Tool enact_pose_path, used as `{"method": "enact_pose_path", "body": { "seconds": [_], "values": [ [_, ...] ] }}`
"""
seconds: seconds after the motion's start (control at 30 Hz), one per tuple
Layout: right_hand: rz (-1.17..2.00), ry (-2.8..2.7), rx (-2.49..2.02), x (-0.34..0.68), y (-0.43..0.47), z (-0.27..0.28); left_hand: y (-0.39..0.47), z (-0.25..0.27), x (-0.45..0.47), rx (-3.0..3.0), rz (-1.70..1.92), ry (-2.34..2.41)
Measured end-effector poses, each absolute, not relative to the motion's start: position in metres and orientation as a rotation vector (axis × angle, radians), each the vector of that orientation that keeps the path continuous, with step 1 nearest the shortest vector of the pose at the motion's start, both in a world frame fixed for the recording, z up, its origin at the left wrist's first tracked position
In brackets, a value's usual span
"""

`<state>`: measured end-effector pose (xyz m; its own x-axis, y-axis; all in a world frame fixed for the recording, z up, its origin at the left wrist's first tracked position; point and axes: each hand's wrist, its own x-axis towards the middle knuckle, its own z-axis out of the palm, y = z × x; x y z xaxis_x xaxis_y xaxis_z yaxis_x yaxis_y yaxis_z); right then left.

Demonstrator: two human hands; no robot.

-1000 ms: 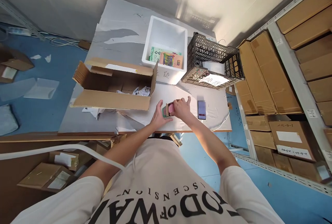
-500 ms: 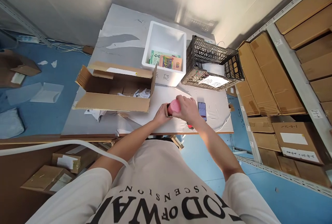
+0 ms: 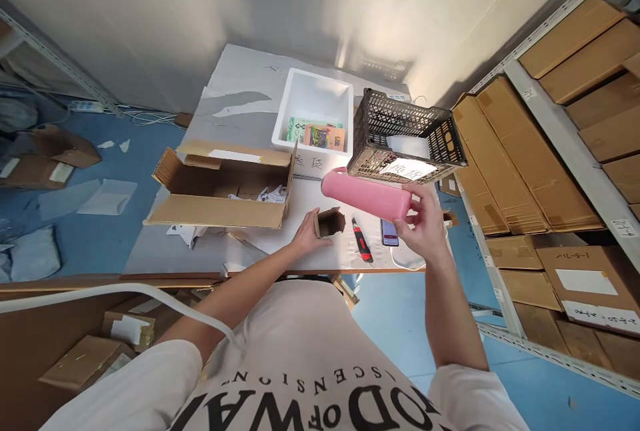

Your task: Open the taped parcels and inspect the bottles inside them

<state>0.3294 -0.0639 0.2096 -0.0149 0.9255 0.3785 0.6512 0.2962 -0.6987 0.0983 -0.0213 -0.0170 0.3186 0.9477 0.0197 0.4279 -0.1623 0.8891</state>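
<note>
My right hand grips a long pink bottle by its near right end. The bottle lies sideways in the air above the table, with a small loop at its far left end. My left hand is closed around a narrow cardboard box, whose open end faces up and looks dark inside. Between the hands, a red and black utility knife rests on the table. A phone lies just left of my right hand, with a white cable by it.
A large open carton with crumpled wrapping inside stands on the left of the table. Behind are a white foam box holding coloured packets and a black plastic crate. Shelves of cartons line the right side.
The pink bottle has come out of the narrow box and moved right and up with my right hand. The utility knife is now in full view. My left hand still holds the box.
</note>
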Motion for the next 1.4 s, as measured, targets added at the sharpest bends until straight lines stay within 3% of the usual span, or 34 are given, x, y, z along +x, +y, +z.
{"method": "enact_pose_path", "body": {
  "seconds": [0.2, 0.4, 0.77, 0.83, 0.93, 1.07, 1.23, 1.4],
  "values": [
    [0.832, -0.952, -1.159, 0.305, -0.065, 0.143, -0.052, 0.034, 0.069, 1.662, 0.596, 1.312],
    [1.319, -0.423, -0.962, 0.232, -0.082, 0.130, -0.059, 0.112, 0.076, 1.572, 0.890, 0.952],
    [1.872, -0.167, -0.775, 0.196, -0.113, 0.117, -0.052, 0.115, 0.082, 1.132, 1.048, 0.722],
    [1.817, -0.343, -0.898, 0.209, -0.110, 0.111, -0.052, 0.117, 0.082, 1.105, 1.074, 0.742],
    [1.385, -0.700, -1.169, 0.240, -0.092, 0.117, -0.053, 0.119, 0.082, 1.098, 1.080, 0.767],
    [1.007, -1.225, -1.247, 0.277, -0.045, 0.161, -0.062, 0.120, 0.085, 1.067, 1.003, 0.811],
    [1.117, -1.532, -1.335, 0.281, -0.001, 0.206, -0.075, 0.119, 0.089, 1.116, 0.930, 0.879],
    [1.357, -1.356, -1.293, 0.272, 0.005, 0.200, -0.083, 0.113, 0.085, 0.912, 0.955, 0.778]
  ]
}}
